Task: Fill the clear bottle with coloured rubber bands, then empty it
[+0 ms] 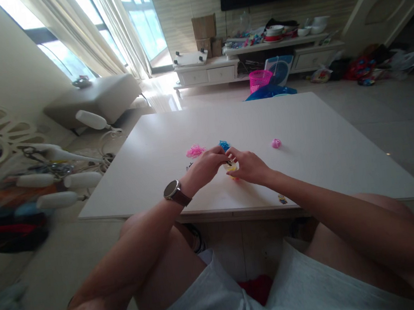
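Observation:
My two hands meet over the white table. The fingers of my right hand (248, 166) are closed around a small clear container (231, 166) with something yellow low in it. At its top, my left hand (210, 163) pinches with thumb and fingers; what sits in that pinch is too small to make out. Just behind the hands lies a pile of blue strands (224, 145). A pile of pink strands (195, 151) is to the left, with a few black bits (189, 166) in front of it. Off to the right rests a small pink ball-like piece (276, 143).
A small yellow-and-blue figure (282, 199) lies near the front edge of the white table (343, 158). My legs are under that edge. A white lamp with several shades (78, 180) stands close to the table's left side. Beyond the table is a pink basket (260, 80).

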Action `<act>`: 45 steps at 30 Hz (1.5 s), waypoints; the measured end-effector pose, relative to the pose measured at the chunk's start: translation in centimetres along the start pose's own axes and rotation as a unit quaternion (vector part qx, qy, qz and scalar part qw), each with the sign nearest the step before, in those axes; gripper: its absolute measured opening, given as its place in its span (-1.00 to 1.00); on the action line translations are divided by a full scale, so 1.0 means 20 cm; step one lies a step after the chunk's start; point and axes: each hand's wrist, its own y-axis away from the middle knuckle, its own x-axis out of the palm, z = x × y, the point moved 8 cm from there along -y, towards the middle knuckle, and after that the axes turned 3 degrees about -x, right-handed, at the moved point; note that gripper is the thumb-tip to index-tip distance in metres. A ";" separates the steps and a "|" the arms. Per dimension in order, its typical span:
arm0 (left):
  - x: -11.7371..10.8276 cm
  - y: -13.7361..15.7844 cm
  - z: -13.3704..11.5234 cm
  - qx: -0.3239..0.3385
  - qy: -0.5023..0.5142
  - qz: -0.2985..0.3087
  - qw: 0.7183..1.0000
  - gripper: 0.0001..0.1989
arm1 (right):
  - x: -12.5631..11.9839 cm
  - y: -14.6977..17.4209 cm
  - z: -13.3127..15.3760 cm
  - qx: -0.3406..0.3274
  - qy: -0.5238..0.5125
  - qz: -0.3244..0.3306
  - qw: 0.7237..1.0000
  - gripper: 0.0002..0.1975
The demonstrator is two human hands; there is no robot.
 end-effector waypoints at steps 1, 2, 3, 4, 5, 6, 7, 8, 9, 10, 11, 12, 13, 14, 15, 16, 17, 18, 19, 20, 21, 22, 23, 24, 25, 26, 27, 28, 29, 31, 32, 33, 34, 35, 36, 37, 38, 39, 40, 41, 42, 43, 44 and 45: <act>0.00 0.00 0.00 0.000 -0.002 0.002 1.000 -0.75 | 0.00 0.00 0.00 0.000 -0.001 0.001 1.000 -0.56; 0.00 0.00 0.00 0.001 -0.004 0.005 1.000 -0.75 | 0.00 0.00 0.00 0.001 -0.001 0.003 1.000 -0.56; 0.00 0.00 0.00 0.004 -0.005 0.007 1.000 -0.75 | 0.00 0.00 0.01 0.003 -0.001 0.005 1.000 -0.56; 0.00 0.00 0.00 0.007 -0.006 0.009 1.000 -0.74 | 0.00 0.00 0.01 0.004 0.000 0.006 1.000 -0.56; 0.00 0.00 -0.01 0.012 -0.006 0.012 1.000 -0.74 | 0.00 0.00 0.01 0.005 0.000 0.007 1.000 -0.57; 0.01 0.00 -0.01 0.016 -0.005 0.014 1.000 -0.72 | 0.00 0.00 0.01 0.005 0.000 0.007 1.000 -0.58; 0.01 0.00 -0.01 0.019 -0.005 0.017 1.000 -0.71 | -0.01 0.00 0.01 0.003 0.000 0.007 1.000 -0.58; 0.01 0.00 -0.01 0.021 -0.005 0.019 1.000 -0.70 | -0.01 0.00 0.01 0.001 -0.001 0.006 1.000 -0.59; 0.02 0.00 -0.01 0.023 -0.004 0.020 1.000 -0.69 | -0.01 0.00 0.01 -0.001 -0.002 0.006 1.000 -0.59; 0.02 0.00 -0.01 0.026 -0.003 0.021 0.999 -0.69 | -0.01 0.00 0.01 -0.001 -0.001 0.005 1.000 -0.59; 0.02 0.00 -0.02 0.031 -0.002 0.021 0.999 -0.69 | -0.01 0.00 0.01 -0.001 0.000 0.004 1.000 -0.59; 0.02 0.00 -0.02 0.037 -0.001 0.020 0.999 -0.69 | -0.01 0.00 0.01 -0.001 0.002 0.004 1.000 -0.59; 0.02 0.00 -0.02 0.043 -0.001 0.019 0.999 -0.71 | -0.01 0.00 0.01 0.000 0.004 0.003 1.000 -0.59; 0.02 0.00 -0.03 0.047 -0.001 0.015 0.999 -0.72 | -0.01 0.00 0.01 0.000 0.006 0.003 1.000 -0.59; 0.01 0.00 -0.03 0.050 0.000 0.011 0.999 -0.75 | -0.01 0.00 0.01 0.001 0.007 0.003 1.000 -0.59; 0.01 0.00 -0.03 0.049 -0.001 0.007 0.999 -0.77 | 0.00 0.00 0.01 0.001 0.007 0.003 1.000 -0.59; 0.00 0.00 -0.03 0.044 -0.002 0.004 0.999 -0.79 | 0.00 0.00 0.01 0.002 0.009 0.003 1.000 -0.59; 0.00 0.00 -0.02 0.036 -0.005 0.002 0.999 -0.81 | 0.00 0.00 0.01 0.002 0.011 0.004 1.000 -0.60; 0.00 0.00 -0.02 0.026 -0.010 0.000 1.000 -0.83 | 0.00 0.00 0.01 0.003 0.014 0.004 1.000 -0.60; 0.00 0.00 -0.01 0.016 -0.015 0.000 1.000 -0.83 | 0.00 0.00 0.01 0.003 0.018 0.004 1.000 -0.61; 0.00 0.00 -0.01 0.007 -0.018 -0.001 1.000 -0.84 | 0.00 0.00 0.01 0.002 0.021 0.003 1.000 -0.62; 0.00 0.00 -0.01 0.001 -0.018 -0.002 1.000 -0.85 | 0.00 0.00 0.01 0.000 0.023 0.003 1.000 -0.62; -0.01 0.00 -0.01 -0.002 -0.016 -0.004 1.000 -0.85 | 0.00 0.00 0.01 -0.001 0.023 0.002 1.000 -0.63; -0.01 0.00 -0.01 -0.001 -0.012 -0.004 1.000 -0.86 | 0.00 0.00 0.01 -0.002 0.020 0.003 1.000 -0.64; 0.00 0.00 -0.01 0.002 -0.004 -0.004 1.000 -0.85 | 0.00 0.00 0.01 -0.004 0.016 0.004 1.000 -0.64; 0.00 0.00 -0.01 0.006 0.005 -0.004 1.000 -0.84 | 0.00 0.00 0.01 -0.005 0.013 0.005 1.000 -0.63; 0.00 0.00 -0.02 0.010 0.016 -0.003 1.000 -0.83 | 0.00 0.00 0.01 -0.004 0.012 0.006 1.000 -0.63; 0.00 0.00 -0.02 0.015 0.027 -0.004 1.000 -0.82 | 0.00 0.00 0.01 -0.003 0.013 0.007 1.000 -0.63; 0.00 0.00 -0.02 0.018 0.036 -0.006 0.999 -0.81 | 0.00 0.00 0.01 -0.002 0.015 0.007 1.000 -0.64; 0.00 0.00 -0.02 0.023 0.041 -0.009 0.999 -0.81 | 0.00 0.00 0.01 -0.001 0.017 0.006 1.000 -0.64; 0.00 0.00 -0.02 0.026 0.036 -0.007 0.999 -0.80 | 0.00 0.00 0.01 -0.001 0.015 0.006 1.000 -0.64; 0.00 0.00 -0.03 0.029 0.029 -0.002 0.999 -0.80 | 0.00 0.00 0.02 -0.001 0.012 0.007 1.000 -0.63; 0.00 0.00 -0.03 0.033 0.020 0.004 0.999 -0.80 | 0.00 0.00 0.02 -0.001 0.008 0.007 1.000 -0.63; 0.01 -0.01 -0.03 0.035 0.012 0.010 0.999 -0.80 | 0.00 0.00 0.02 -0.001 0.005 0.006 1.000 -0.62; 0.01 -0.01 -0.03 0.037 0.006 0.015 0.999 -0.80 | 0.00 0.00 0.02 -0.001 0.003 0.006 1.000 -0.62; 0.01 -0.01 -0.04 0.037 0.002 0.018 0.999 -0.81 | -0.01 0.00 0.02 -0.001 0.001 0.004 1.000 -0.62; 0.01 0.00 -0.04 0.037 -0.001 0.019 0.999 -0.81 | -0.01 0.00 0.02 -0.001 -0.002 0.003 1.000 -0.62; 0.01 0.00 -0.04 0.036 -0.003 0.019 0.999 -0.80 | -0.01 0.00 0.02 0.000 -0.007 0.001 1.000 -0.62; 0.01 0.00 -0.04 0.035 -0.004 0.017 0.999 -0.80 | -0.01 0.00 0.02 0.001 -0.014 -0.001 1.000 -0.62; 0.00 0.00 -0.04 0.032 -0.004 0.012 0.999 -0.80 | -0.01 0.00 0.01 0.002 -0.021 -0.004 1.000 -0.63; -0.01 0.00 -0.04 0.026 -0.004 0.006 1.000 -0.80 | -0.01 0.00 0.01 0.002 -0.029 -0.009 1.000 -0.63; -0.02 0.00 -0.03 0.017 -0.003 0.000 1.000 -0.81 | -0.02 0.00 0.00 0.002 -0.039 -0.015 0.999 -0.63; -0.03 0.00 -0.02 0.006 -0.002 -0.006 1.000 -0.82 | -0.02 -0.01 -0.01 0.001 -0.052 -0.019 0.998 -0.63; -0.04 0.01 -0.01 -0.008 -0.001 -0.011 1.000 -0.82 | -0.01 -0.01 -0.02 0.001 -0.066 -0.022 0.998 -0.63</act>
